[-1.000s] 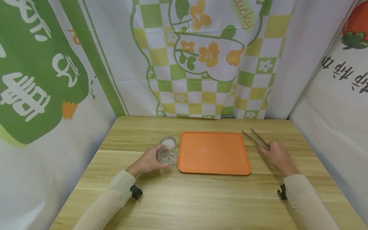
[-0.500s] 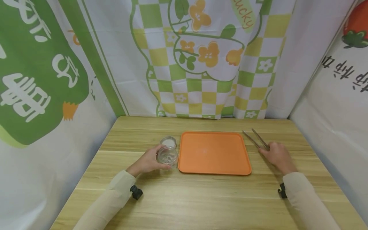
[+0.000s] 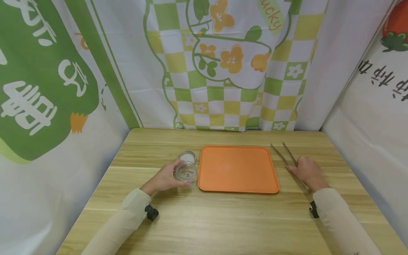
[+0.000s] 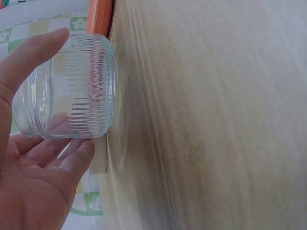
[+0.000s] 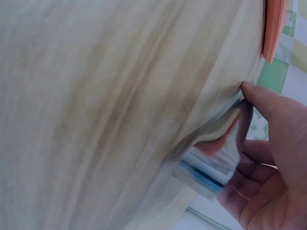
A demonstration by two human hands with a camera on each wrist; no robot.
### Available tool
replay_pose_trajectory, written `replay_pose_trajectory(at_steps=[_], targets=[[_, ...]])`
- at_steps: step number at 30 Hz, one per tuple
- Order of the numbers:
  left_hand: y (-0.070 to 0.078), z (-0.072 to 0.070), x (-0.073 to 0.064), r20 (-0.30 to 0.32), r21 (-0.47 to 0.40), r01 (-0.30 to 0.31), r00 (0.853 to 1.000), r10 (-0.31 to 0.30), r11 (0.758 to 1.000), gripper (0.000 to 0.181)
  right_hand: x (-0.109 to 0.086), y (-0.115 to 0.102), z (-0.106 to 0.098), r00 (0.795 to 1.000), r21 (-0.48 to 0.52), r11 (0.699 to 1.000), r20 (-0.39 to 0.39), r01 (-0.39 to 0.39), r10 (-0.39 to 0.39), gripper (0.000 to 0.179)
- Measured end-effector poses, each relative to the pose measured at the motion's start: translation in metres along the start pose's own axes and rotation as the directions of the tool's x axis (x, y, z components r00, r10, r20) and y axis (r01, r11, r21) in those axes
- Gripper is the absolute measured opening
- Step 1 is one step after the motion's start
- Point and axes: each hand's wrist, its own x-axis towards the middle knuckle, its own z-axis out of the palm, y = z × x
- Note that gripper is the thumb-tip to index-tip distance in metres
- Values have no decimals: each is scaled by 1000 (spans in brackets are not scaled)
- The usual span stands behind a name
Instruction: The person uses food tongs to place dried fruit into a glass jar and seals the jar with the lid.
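Note:
My left hand [image 3: 164, 177] holds a clear glass jar [image 3: 186, 172] beside the tray's left edge, thumb on one side and fingers on the other. The left wrist view shows the jar's ribbed lower wall [image 4: 88, 91] close to the wooden table. No lid is on its mouth. Just behind the jar lies a round, pale lid [image 3: 187, 157]. On the right, my right hand [image 3: 308, 173] grips metal tongs [image 3: 279, 154], whose two arms spread apart toward the back of the table. The shiny bent end of the tongs [image 5: 206, 165] shows under the hand in the right wrist view.
An orange rectangular tray [image 3: 238, 170] lies flat between the hands. The wooden table [image 3: 229, 223] extends toward the front. Printed cloth [image 3: 223, 95] hangs behind the table and along both sides.
My right hand and the tongs have shifted slightly right, and the tong tips stand a little wider apart. More of the tongs' rear end shows. My left hand and the jar stay put.

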Motion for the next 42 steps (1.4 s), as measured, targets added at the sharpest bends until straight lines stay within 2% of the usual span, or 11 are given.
replay_pose_trajectory(at_steps=[6, 9, 12, 16, 21, 24, 28, 34, 39, 42], targets=[[0, 0, 0, 2, 2, -1, 1000, 1, 1000, 93, 2, -3, -4, 1000, -20, 1000, 24, 3, -3, 52], [1, 0, 1, 5, 3, 1, 1000, -1, 1000, 93, 2, -7, -8, 1000, -29, 1000, -9, 12, -12, 52], [0, 1, 2, 7, 7, -3, 1000, 3, 1000, 93, 1, -19, -15, 997, -39, 998, -58, 50, -52, 51], [-2, 1, 3, 4, 16, -13, 1000, 13, 1000, 92, 1, -49, -28, 987, -34, 989, -68, 141, -143, 47], [-1, 0, 4, 1, 9, -17, 1000, 17, 1000, 91, 7, -94, -34, 962, 21, 962, 14, 273, -273, 80], [0, -1, 4, 3, 3, -14, 1000, 14, 1000, 91, 10, -119, -34, 951, 85, 952, 81, 293, -300, 88], [0, 0, 4, 3, 3, -12, 1000, 12, 1000, 92, 13, -149, -29, 935, 139, 937, 116, 319, -336, 92], [-2, -1, 3, -2, 15, -13, 1000, 13, 1000, 92, 19, -188, -12, 889, 264, 886, 158, 382, -431, 96], [-1, -1, 3, 0, 12, -7, 1000, 7, 1000, 92, 21, -218, 2, 826, 394, 823, 222, 410, -518, 96], [-1, -1, 3, 0, 14, -7, 1000, 7, 1000, 91, 22, -235, 11, 786, 399, 804, 262, 441, -560, 96]])
